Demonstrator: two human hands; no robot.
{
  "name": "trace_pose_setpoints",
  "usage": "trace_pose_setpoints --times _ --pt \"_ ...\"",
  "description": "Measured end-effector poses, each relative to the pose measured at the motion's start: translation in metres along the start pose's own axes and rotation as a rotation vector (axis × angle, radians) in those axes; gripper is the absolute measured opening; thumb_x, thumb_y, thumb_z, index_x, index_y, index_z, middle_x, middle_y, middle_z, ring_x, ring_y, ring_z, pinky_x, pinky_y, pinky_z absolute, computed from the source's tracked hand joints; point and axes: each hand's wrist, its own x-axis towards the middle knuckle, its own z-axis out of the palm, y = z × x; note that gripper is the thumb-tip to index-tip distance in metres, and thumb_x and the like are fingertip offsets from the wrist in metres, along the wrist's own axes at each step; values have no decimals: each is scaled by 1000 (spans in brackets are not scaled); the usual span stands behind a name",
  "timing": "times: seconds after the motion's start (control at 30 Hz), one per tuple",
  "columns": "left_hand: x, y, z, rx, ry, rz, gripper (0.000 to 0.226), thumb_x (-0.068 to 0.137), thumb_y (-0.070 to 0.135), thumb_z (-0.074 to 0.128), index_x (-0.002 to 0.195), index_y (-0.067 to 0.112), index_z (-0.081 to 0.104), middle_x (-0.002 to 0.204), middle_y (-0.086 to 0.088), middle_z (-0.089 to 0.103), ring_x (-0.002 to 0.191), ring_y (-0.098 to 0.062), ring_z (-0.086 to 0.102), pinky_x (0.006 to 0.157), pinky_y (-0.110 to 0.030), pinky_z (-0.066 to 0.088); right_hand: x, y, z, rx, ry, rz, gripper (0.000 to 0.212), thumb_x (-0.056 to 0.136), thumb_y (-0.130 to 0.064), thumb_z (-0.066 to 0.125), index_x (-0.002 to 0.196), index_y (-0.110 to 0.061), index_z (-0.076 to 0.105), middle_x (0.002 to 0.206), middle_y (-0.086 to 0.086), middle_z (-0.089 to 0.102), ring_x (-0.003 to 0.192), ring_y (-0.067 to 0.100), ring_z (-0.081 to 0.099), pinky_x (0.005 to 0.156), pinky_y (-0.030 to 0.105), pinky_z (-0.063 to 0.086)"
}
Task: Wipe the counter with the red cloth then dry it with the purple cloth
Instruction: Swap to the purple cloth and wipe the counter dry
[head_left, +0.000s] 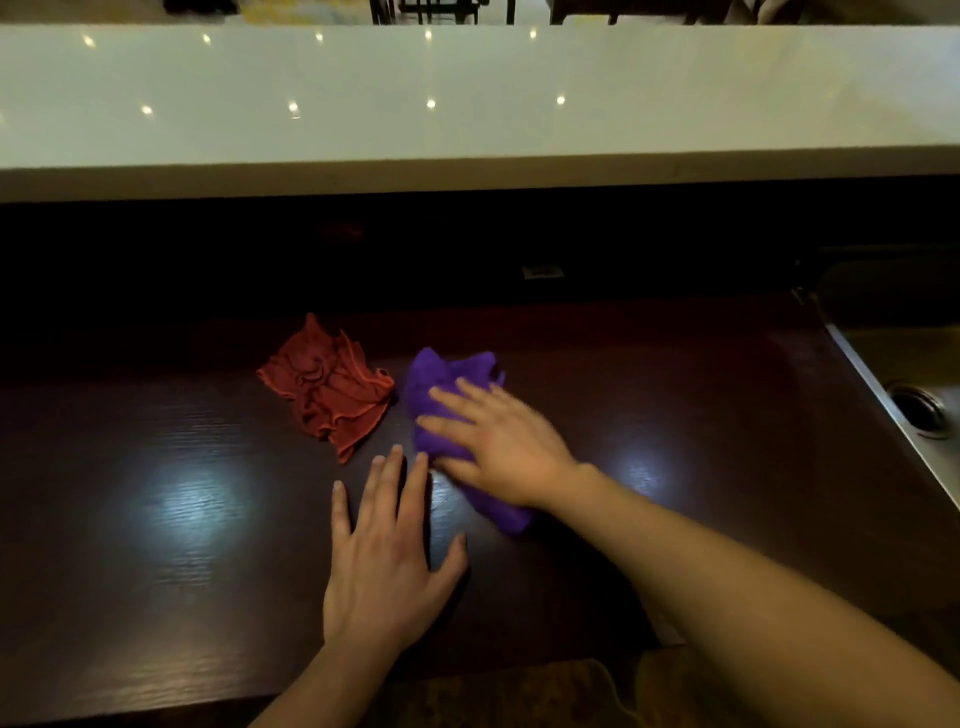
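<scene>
A crumpled red cloth (330, 387) lies loose on the dark wooden counter (166, 493), left of centre. Just to its right is the purple cloth (441, 395), bunched up, with my right hand (498, 441) pressed flat on top of it, fingers spread and pointing left. My left hand (387, 551) rests palm down on the bare counter in front of the cloths, fingers apart, its fingertips close to the purple cloth's near edge and holding nothing.
A raised white ledge (467, 104) runs across the back above a dark recess. A steel sink (914, 395) with a drain is set into the counter at the right. The counter's front edge (208, 701) is near the bottom.
</scene>
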Motion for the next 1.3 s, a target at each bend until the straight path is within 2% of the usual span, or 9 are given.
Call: trace_pose_setpoints --times 0.17,0.4,0.57,0.67,0.77,0.87,1.0,1.1,1.3 --pt "-1 -2 0 -1 15 -4 77 83 55 46 148 15 38 157 -11 37 148 -23 28 118 -60 18 16 88 -30 9 29 480 57 94 -55 44 147 -34 37 160 4 26 147 28 23 119 42 19" --pt "0 1 -1 30 6 -2 71 84 54 42 142 13 48 152 -14 43 147 -27 30 117 -61 20 -131 212 -44 56 143 979 56 96 -45 48 147 -25 37 158 17 27 145 38 23 120 46 17" --pt "0 -1 2 62 -26 15 70 85 54 44 142 14 48 153 -15 41 148 -28 26 116 -63 18 -196 172 -37 65 202 1148 54 96 -39 50 146 -20 41 156 22 27 142 45 24 118 48 19" --pt "1 0 3 68 -30 22 69 85 53 45 141 13 50 152 -17 42 147 -30 27 116 -64 18 -209 96 -17 -51 221 1058 52 95 -43 46 140 -18 50 149 28 38 135 51 35 111 54 30" --pt "1 1 1 64 -21 21 70 85 52 44 141 11 50 151 -17 42 147 -30 28 116 -65 18 -177 34 -4 -29 171 775 57 89 -55 38 138 -28 52 150 18 42 138 44 35 112 52 32" --pt "0 3 -1 51 -20 14 70 85 53 43 142 11 48 151 -16 43 147 -30 29 116 -64 19 -128 47 -14 -19 110 516 56 92 -62 37 141 -37 46 156 4 35 145 32 28 116 46 28" --pt "1 3 -2 43 -14 4 70 85 52 44 141 11 47 150 -14 45 146 -29 30 116 -63 20 -43 99 -28 -4 85 683 57 94 -63 36 146 -40 36 161 1 24 148 32 17 120 45 16" --pt "2 2 -1 30 -2 -3 69 83 51 47 141 12 47 148 -15 46 145 -30 32 116 -63 20 4 70 -24 20 82 672 58 93 -65 33 146 -40 35 161 1 23 147 36 16 119 48 14" --pt "-5 1 -5 -63 71 -8 62 83 43 48 135 9 52 142 -20 49 138 -36 40 115 -59 26 -10 -17 -3 24 13 148 60 89 -65 34 142 -39 41 156 -2 36 144 30 29 116 47 25"
